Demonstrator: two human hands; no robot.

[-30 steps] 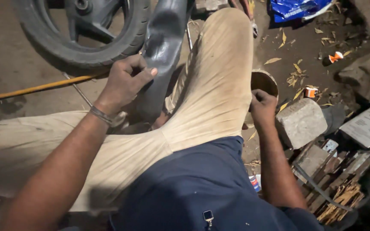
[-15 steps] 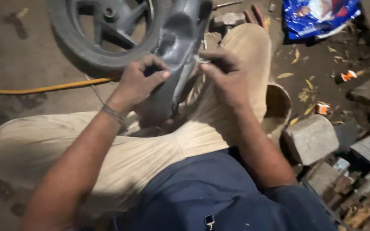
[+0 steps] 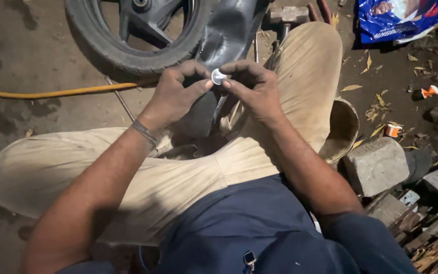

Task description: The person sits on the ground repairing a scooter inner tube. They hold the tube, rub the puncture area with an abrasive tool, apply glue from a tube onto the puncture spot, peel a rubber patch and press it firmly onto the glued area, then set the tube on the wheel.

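Note:
I sit cross-legged on the ground in beige trousers. A black rubber inner tube [image 3: 229, 30] lies over my lap and runs up past a motorcycle wheel with its tyre [image 3: 128, 48]. My left hand [image 3: 176, 94] and my right hand [image 3: 252, 86] meet above the tube. Both pinch a small round silvery disc [image 3: 218, 76] between thumbs and fingertips. A metal bangle sits on my left wrist.
A yellow hose [image 3: 57, 93] crosses the concrete floor at left. A stone block [image 3: 376, 165] and a worn bowl [image 3: 343, 129] lie beside my right knee. A blue plastic packet [image 3: 406, 18] is at top right, with tools and scraps at lower right.
My right hand came up from beside the bowl to the tube, then both hands closed on the small disc. My left hand let go of the tube's edge.

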